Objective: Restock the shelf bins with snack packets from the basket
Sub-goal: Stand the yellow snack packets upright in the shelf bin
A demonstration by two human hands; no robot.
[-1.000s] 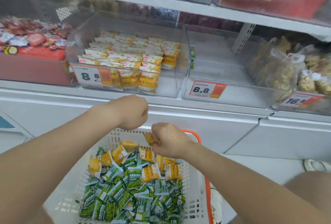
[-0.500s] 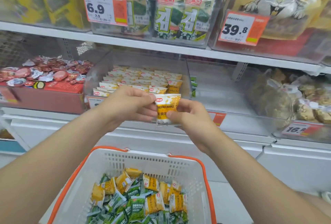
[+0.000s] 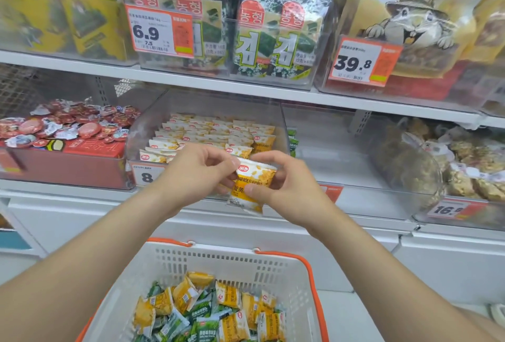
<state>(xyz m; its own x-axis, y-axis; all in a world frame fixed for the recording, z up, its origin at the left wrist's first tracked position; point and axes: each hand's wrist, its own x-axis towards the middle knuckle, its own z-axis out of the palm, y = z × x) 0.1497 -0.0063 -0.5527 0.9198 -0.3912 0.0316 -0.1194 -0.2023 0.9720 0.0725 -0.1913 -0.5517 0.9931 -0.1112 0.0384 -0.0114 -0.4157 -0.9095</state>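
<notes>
Both hands hold one yellow and white snack packet upright in front of the shelf. My left hand pinches its upper left edge. My right hand grips its right side, thumb across the front. Just behind it is a clear bin with rows of the same yellow packets. Below, a white basket with orange handles holds several yellow packets and green packets.
To the right of the yellow bin stands a nearly bare clear bin with a few green packets at its left wall. A red box of round snacks sits on the left. Seaweed packs fill the upper shelf.
My hands came up out of the basket with a yellow packet and now hold it at the front of the yellow bin. My view tilted upward, revealing the upper shelf.
</notes>
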